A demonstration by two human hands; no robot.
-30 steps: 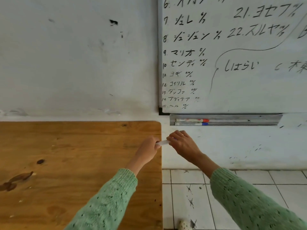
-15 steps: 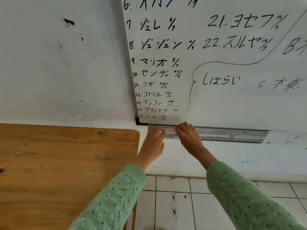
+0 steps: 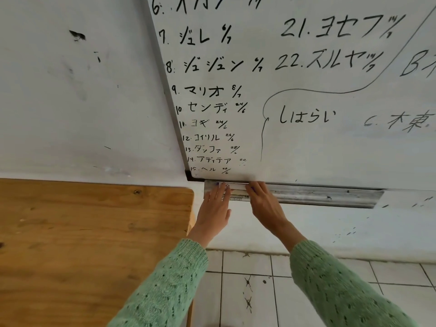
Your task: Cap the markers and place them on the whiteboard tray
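Both hands are reaching up to the left end of the long grey metal whiteboard tray [image 3: 325,197], which is running along the bottom edge of the white whiteboard covered in black handwriting [image 3: 306,90]. A white-barrelled marker with a printed label [image 3: 236,195] is lying in the tray between the two hands, its long axis following the tray's length, left to right. More than one barrel may be stacked there; I cannot tell how many.

The left hand [image 3: 215,208] is lying flat with fingers extended and loosely spread over the marker's left end, not pinching. The right hand [image 3: 264,204] is covering the right end, fingertips curling over the tray lip toward the board; whether they are gripping the barrel is hidden. Both hands are about equally close.

Cap state is hidden under the fingers. Judging from this, the marker is already seated at the tray's left end, so the coming move is probably just letting go and pulling straight back, away from the board, across the marker's axis. The light brown plywood tabletop [image 3: 82,244] is sitting below-left, well apart from the tray.
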